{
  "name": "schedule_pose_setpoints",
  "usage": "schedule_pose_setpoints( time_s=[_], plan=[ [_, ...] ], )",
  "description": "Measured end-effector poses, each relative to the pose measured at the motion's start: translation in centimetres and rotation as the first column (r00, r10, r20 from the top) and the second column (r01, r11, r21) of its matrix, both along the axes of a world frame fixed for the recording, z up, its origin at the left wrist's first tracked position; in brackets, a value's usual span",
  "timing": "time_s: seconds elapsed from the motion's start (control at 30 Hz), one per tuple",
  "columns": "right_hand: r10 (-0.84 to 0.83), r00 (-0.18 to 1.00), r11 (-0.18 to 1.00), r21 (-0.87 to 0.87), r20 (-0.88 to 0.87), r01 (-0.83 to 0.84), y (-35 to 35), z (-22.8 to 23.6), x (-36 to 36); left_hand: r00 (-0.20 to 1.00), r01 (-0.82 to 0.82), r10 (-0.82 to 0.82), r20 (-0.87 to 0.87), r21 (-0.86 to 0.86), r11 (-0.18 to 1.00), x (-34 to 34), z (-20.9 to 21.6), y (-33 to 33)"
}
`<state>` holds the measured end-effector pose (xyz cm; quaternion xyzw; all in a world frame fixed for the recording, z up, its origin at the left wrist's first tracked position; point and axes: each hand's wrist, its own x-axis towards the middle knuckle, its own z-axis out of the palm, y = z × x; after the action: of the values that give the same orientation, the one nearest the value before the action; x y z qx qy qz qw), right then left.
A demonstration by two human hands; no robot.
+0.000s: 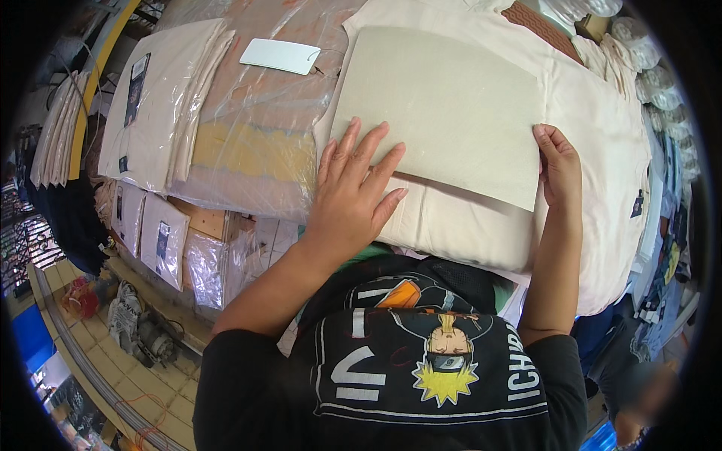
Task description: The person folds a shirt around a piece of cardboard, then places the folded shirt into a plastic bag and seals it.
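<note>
At the upper left of the frame, a stack of folded cream garments [162, 98] in clear plastic lies on the counter [252, 154], which has clear sheeting over it. Right of the stack, near the top, is a blank white tag [280, 56] with a thin dark string.

Left of centre, my left hand [355, 177] rests palm down, fingers spread apart, gripping nothing. Its fingertips lie over the lower left corner of a stiff grey-beige board [444, 105]; its thumb is off the board, just below the lower edge.

The board fills the upper middle of the frame, up and to the right from this hand. Its long axis runs left to right, sloping slightly down to the right. Beneath it a cream shirt [602, 188] is spread wide, and a shadowed gap shows under the board's lower edge.

Right of centre, my right hand [560, 161] has thumb and fingers together, pinching the board's short right edge. The board extends leftward from it. Neither hand is nearer: both touch the board, at opposite ends.
</note>
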<state>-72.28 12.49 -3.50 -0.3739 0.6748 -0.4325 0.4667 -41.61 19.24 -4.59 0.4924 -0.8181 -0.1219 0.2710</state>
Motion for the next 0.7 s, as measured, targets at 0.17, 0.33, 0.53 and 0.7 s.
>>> schedule_pose_setpoints(
  time_s=[0.17,0.33,0.53,0.7],
  plan=[
    [0.023,0.988,1.000,0.018,-0.155,-0.021,0.0,0.7,0.6,0.996,-0.010,0.004,-0.090,-0.071,0.997,0.0,0.7,-0.2],
    [0.011,0.975,0.999,0.040,-0.223,-0.002,0.4,1.5,2.0,0.994,-0.039,0.041,-0.098,0.024,0.999,0.5,0.8,-0.1],
    [0.013,0.955,0.999,0.053,-0.296,0.003,0.4,1.5,1.6,0.997,0.073,-0.073,0.006,0.088,0.993,-1.5,0.1,1.1],
    [0.040,0.967,0.998,0.049,-0.252,-0.028,0.2,1.0,1.3,0.989,0.060,-0.077,0.128,0.130,0.990,-2.1,-1.5,1.2]
  ],
)
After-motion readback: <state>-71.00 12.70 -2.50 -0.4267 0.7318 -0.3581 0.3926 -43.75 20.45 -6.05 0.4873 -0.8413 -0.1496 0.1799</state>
